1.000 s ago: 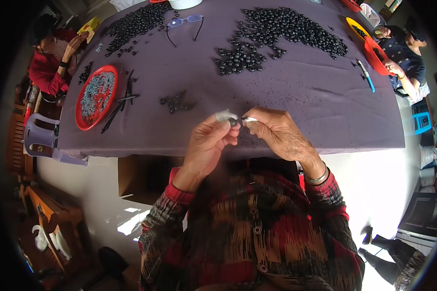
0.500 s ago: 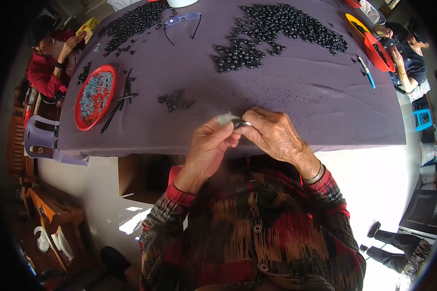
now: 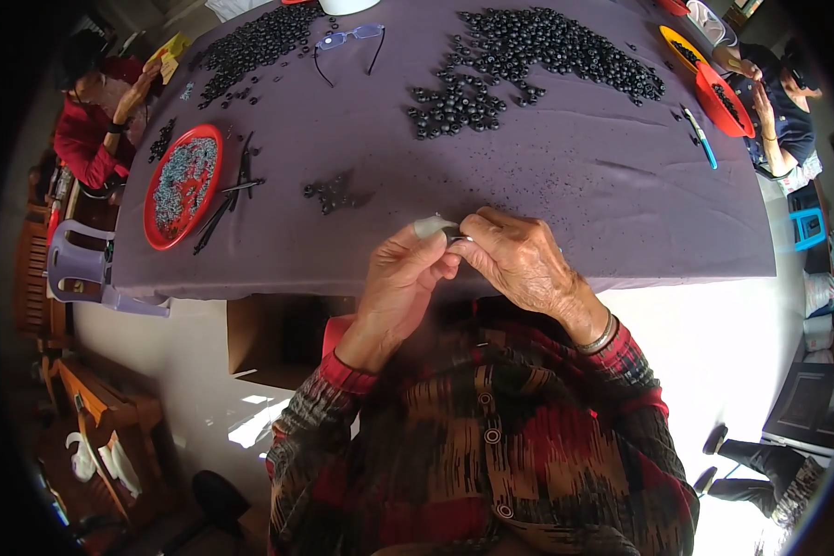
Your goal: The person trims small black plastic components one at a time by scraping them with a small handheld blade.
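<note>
Over the near edge of the cloth, my two hands meet fingertip to fingertip. Thumb and fingers of my left hand pinch a small black round piece; a pale cover wraps one fingertip. Closed from the right against that piece is my right hand, with a thin shiny sliver showing at its fingertips. What the right fingers grip is mostly hidden. Beyond my hands lies a small cluster of black bits. Large heaps of the same sort of black round pieces spread across the far side.
A red tray of small grey parts sits at left, beside several thin dark sticks. Eyeglasses rest farther back. At right are a blue-and-white pen and a red bowl. Two people work at the table's sides.
My hands stay almost in place; the right fingers shift slightly and less of the shiny sliver shows. At right, the other person's hands have moved a little.
</note>
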Demonstrator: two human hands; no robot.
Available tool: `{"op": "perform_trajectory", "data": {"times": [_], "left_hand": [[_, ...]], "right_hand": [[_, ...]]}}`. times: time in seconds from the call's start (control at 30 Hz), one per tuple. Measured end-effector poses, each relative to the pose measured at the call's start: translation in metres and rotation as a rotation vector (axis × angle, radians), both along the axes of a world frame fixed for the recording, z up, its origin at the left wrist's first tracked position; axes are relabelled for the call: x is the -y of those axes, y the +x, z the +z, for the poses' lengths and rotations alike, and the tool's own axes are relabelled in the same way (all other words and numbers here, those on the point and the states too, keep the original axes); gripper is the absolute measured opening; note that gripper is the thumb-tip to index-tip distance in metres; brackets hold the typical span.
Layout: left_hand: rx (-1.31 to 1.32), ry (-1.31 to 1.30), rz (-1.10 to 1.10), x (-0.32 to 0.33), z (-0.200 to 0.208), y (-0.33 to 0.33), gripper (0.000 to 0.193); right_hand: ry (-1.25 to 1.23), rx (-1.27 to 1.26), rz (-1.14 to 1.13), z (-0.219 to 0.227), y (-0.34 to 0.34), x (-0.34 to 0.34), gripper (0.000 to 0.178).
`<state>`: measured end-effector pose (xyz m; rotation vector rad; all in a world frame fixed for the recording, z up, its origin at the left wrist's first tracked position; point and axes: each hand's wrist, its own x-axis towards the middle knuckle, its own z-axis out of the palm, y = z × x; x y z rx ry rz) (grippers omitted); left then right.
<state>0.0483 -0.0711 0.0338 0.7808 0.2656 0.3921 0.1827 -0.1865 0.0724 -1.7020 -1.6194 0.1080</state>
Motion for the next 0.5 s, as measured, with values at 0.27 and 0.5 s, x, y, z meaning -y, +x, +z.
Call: {"op": "perform_trajectory", "data": {"times": [0.27, 0.5], "left_hand": [[0.028, -0.021, 0.009, 0.0032, 0.0033, 0.0005, 0.017], [0.025, -0.009, 0.096, 0.0073, -0.0010, 0.0017, 0.017]], "right_hand": [[0.028, -0.029, -0.035, -0.0027, -0.0006, -0.0007, 0.014], [0.010, -0.023, -0.061, -0.0065, -0.0040, -0.0039, 0.013]]}}
